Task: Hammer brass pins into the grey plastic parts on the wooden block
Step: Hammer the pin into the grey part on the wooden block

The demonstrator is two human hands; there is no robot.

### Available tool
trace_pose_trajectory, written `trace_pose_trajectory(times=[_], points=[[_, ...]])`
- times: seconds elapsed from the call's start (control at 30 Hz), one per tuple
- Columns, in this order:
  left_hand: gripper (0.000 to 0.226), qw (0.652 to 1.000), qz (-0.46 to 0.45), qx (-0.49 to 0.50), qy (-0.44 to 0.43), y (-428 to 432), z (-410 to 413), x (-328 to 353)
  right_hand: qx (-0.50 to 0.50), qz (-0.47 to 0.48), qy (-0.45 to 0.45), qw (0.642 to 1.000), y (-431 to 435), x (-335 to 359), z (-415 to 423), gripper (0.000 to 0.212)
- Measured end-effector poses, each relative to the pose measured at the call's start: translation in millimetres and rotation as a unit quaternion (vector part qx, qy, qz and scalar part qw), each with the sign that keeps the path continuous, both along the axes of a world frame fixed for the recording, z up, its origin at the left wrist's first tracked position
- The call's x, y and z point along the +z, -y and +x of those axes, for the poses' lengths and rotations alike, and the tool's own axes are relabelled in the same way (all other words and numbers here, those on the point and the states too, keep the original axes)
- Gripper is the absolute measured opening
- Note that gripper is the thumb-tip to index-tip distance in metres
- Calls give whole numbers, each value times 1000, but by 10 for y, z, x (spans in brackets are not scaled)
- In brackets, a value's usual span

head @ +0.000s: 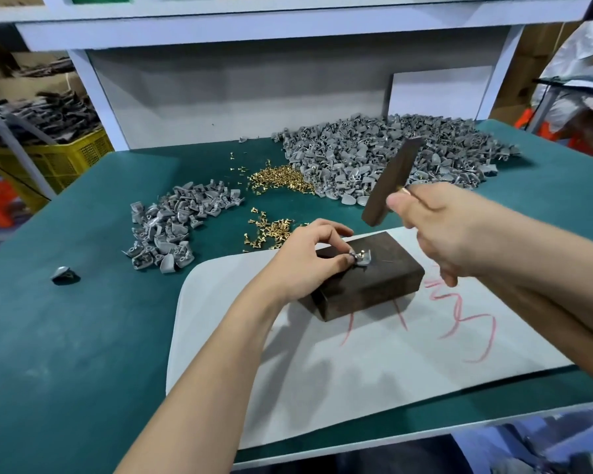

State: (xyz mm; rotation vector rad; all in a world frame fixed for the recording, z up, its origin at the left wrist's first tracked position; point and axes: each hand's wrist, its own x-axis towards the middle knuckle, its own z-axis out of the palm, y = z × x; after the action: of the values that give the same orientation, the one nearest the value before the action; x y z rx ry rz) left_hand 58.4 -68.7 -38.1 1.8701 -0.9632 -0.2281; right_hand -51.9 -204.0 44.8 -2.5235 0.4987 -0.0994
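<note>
Now | left hand [303, 265] fingers pinch one grey part [363, 259] on one block [377, 285] | right hand [459, 230] clamps one hammer [391, 179]

The single head-worn wide-angle camera looked forward and down, close over the green tabletop [65, 336], facing the white shelf [254, 29] behind.

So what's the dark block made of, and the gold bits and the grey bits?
The block looks like dark, matt wood, streaky brown on its side. The gold pins gleam yellow like brass, so probably metal. The grey parts look like moulded plastic, smooth and dull.
</note>
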Motion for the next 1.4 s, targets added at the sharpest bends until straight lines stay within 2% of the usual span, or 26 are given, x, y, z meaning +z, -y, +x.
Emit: trace_pose_trajectory(times=[0.1,0.23,0.37,0.47,0.53,0.6,0.7,0.77,0.9,1.0,1.1,1.23,1.4], points=[[17,1000,-3,-3,-15,-6,-11,8,-16,5,-42,999,-78,-83,-18,38],[15,1000,5,-1,-20,-11,0,12,6,23,15,1000,-39,-17,37,39],[14,1000,-4,-1,-20,-16,-10,17,-14,35,-25,999,-76,-99,12,41],[17,1000,2,0,-13,-15,6,16,2,32,9,999,-38,-102,24,43],[18,1000,-3,1,-19,-21,-5,17,-9,39,-16,999,-64,-99,34,43],[18,1000,-6,2,-21,-20,-13,22,-4,83,-46,995,-49,-85,44,43],[17,1000,-7,8,-24,-16,-25,23,1,206,21,978,101,63,100,37],[14,999,-10,21,-29,0,-40,20,11,274,38,961,205,96,157,36],[19,998,-26,38,-45,21,-41,-12,2,411,6,912,465,-161,342,37],[23,996,-33,34,-72,21,-30,-17,-19,463,-28,886,616,-381,471,38],[18,996,-31,35,-79,16,-22,-17,-17,468,-56,882,725,-558,572,38],[10,997,-38,40,-45,38,-67,0,-9,466,-69,882,790,-651,630,39],[14,994,-45,44,91,37,-136,51,7,445,-60,894,826,-711,656,41]])
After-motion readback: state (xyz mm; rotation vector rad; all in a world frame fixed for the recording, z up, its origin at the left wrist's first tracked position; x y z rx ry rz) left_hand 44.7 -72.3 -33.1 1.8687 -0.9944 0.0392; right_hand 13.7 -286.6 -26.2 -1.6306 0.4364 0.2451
